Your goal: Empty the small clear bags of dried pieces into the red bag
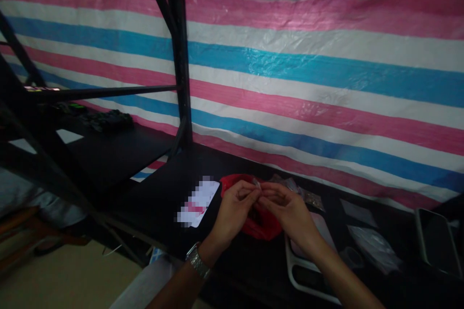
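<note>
My left hand (238, 203), with a metal watch (197, 259) on its wrist, is closed in a pinch. Its fingertips meet those of my right hand (282, 203), which pinches too. Between them pokes up a bit of a small clear plastic bag (257, 183); the rest is hidden by the fingers. Directly below both hands lies a red plastic bag (266, 231), its mouth spread wide and its contents dark and hard to make out. A white digital scale (295, 270) sits under my right forearm, partly covered by it.
Small filled clear packets (313, 200) lie behind my right hand. Further right are a flat clear packet (358, 212), a larger clear bag (375, 246) and a dark-screened device (438, 241). A blurred white card or screen (199, 203) lies left. A black frame post (181, 58) rises behind.
</note>
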The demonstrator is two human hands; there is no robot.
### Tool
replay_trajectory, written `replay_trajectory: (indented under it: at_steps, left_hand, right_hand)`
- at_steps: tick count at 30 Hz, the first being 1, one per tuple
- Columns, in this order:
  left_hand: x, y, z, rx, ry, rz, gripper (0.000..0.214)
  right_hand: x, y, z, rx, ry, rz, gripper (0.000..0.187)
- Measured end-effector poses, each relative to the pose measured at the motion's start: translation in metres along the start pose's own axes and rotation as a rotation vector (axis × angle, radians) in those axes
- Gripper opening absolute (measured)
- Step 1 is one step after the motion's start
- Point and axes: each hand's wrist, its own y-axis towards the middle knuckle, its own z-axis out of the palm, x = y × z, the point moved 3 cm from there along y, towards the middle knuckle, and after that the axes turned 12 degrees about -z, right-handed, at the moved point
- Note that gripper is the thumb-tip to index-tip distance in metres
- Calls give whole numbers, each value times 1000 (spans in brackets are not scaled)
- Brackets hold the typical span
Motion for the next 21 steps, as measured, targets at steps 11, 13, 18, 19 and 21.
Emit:
replay_trajectory:
  at_steps: [11, 13, 18, 19, 21]
  left_hand:
    - [-7, -9, -1, -48, 302, 136, 11]
    - [-7, -9, -1, -19, 360, 139, 14]
    - [-9, -10, -4, -33, 467, 145, 15]
    - [-9, -10, -5, -38, 476, 137, 15]
    - [-9, -10, -7, -46, 471, 111, 16]
  right_hand:
    - [-2, 0, 7, -55, -40, -27, 48]
    - [-3, 0, 8, -65, -24, -23, 45]
    - [-2, 2, 4, -184, -96, -67, 35]
    - [-1, 2, 3, -215, -136, -95, 33]
    - [4, 3, 1, -245, -258, -173, 26]
